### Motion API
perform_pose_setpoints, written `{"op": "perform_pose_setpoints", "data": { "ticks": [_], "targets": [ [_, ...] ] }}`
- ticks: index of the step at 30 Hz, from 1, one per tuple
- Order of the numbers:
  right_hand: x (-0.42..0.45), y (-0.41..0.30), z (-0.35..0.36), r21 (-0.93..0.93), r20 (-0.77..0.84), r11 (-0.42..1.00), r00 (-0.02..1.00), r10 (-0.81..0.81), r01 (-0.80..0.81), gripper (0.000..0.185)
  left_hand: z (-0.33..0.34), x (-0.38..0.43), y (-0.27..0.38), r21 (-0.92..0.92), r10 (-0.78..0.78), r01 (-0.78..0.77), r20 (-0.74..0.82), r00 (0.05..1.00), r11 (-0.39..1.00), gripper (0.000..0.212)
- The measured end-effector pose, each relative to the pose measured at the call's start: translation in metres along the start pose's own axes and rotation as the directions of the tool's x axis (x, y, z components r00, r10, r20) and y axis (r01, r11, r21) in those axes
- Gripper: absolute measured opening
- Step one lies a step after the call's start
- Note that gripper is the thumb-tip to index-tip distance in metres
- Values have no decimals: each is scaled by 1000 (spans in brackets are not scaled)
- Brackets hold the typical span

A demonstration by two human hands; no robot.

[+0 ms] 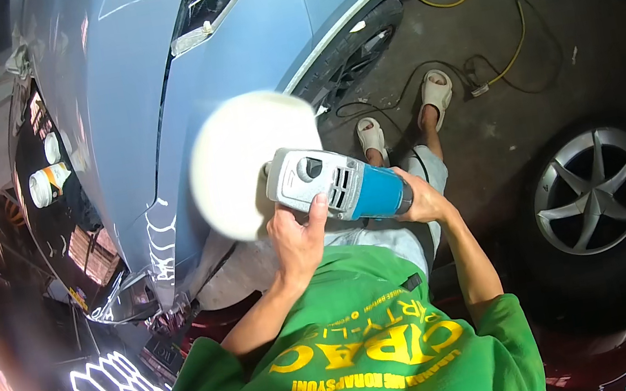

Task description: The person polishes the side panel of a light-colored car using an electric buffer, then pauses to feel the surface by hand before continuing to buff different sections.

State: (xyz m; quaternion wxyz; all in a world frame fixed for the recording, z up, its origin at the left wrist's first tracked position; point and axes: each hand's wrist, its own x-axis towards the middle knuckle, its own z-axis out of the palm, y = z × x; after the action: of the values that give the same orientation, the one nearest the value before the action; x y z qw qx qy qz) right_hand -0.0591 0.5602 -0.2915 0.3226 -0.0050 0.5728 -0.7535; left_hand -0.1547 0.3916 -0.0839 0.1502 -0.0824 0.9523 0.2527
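Both hands are on a blue and grey electric rotary polisher [343, 187]. My left hand [298, 238] grips near its metal head, with the thumb up along the housing. My right hand [422, 196] is closed around the dark rear end of the blue body. The polisher's large white buffing pad [249, 169] looks blurred at its rim and lies over the lower side of a blue-grey car's body panel [243, 76], between the wheel arch and the front end. Whether the pad touches the paint cannot be told.
A car wheel [592, 192] with a silver rim stands at the right. A yellow cord [524, 29] and a dark cable run over the floor near my feet. A white tub [49, 185] sits on dark glass at the left. The front wheel [358, 54] is beyond the pad.
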Motion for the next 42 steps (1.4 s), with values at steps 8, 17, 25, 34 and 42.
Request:
{"op": "perform_pose_setpoints", "data": {
  "ticks": [8,17,25,34,42],
  "targets": [
    [3,5,-31,310,-90,944,985,147,-113,89,49,70,58,85,123,-133,113,986,987,43],
    [4,-7,-26,110,30,989,995,92,-94,81,19,24,37,48,-43,42,16,999,998,40],
    [-2,-62,-136,127,-262,991,962,82,-50,65,63,106,107,-201,103,-85,83,991,976,37],
    [-9,-89,-162,-104,-176,992,983,54,-73,66,69,73,86,-335,-10,23,42,999,942,34],
    [-11,-127,-197,-338,-221,935,975,28,-103,68,89,75,93,-532,-11,-46,-104,995,845,36]
  ]
}}
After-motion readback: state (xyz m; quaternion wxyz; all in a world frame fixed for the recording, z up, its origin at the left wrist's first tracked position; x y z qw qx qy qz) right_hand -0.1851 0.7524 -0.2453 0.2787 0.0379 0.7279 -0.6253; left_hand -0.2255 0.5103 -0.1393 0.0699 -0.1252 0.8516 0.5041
